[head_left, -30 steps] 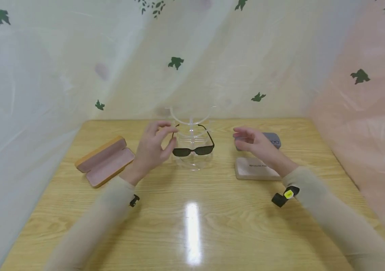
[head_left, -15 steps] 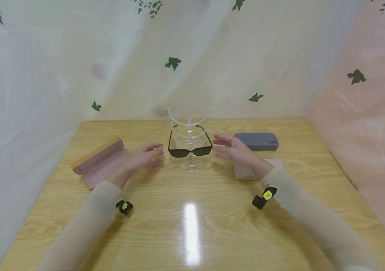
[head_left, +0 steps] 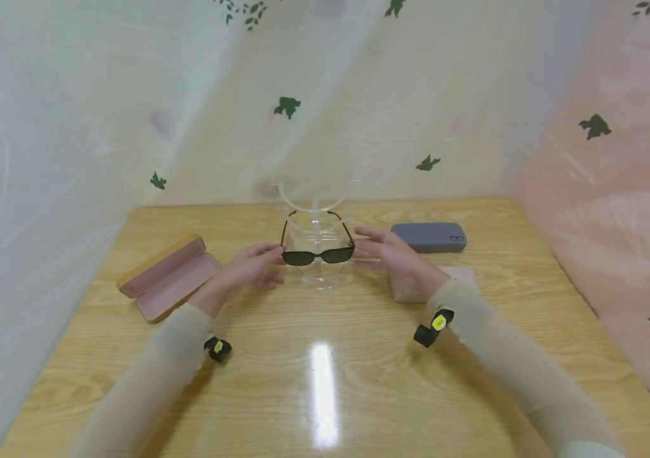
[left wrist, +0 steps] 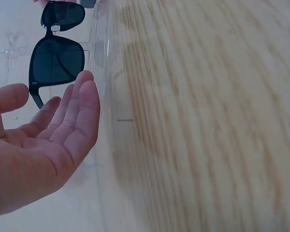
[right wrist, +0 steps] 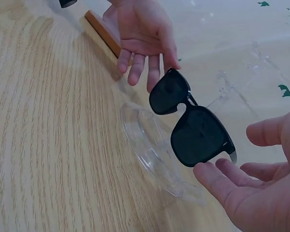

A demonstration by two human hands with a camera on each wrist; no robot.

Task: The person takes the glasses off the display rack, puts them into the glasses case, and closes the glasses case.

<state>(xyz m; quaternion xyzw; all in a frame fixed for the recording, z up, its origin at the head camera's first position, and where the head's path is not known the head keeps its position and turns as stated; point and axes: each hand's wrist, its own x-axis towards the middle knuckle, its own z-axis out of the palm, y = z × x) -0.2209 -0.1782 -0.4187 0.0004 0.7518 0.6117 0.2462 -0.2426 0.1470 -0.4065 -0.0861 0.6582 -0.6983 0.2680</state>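
Observation:
Black sunglasses (head_left: 317, 256) with dark lenses sit on a clear acrylic display stand (head_left: 316, 207), lenses toward me and temples running back. My left hand (head_left: 255, 264) is at their left end; its thumb is by the frame's corner and the fingers (left wrist: 89, 104) extend past it. At the right end is my right hand (head_left: 390, 254), fingers spread and straight. In the right wrist view, its fingertips (right wrist: 203, 171) lie close to the lens's lower corner, while the thumb (right wrist: 266, 133) stands apart. Whether either hand bears on the frame is hard to tell.
An orange glasses case (head_left: 167, 277) with a pink lining lies open on the left of the wooden table (head_left: 279, 381). A grey-blue case (head_left: 430, 236) is at the right, behind a beige case (head_left: 462, 277) partly hidden by my right hand. A patterned curtain (head_left: 348, 127) hangs behind.
My left hand came down from beside the stand's upper part to the sunglasses' left end. My right hand moved left from the cases to their right end. The sunglasses stay on the stand.

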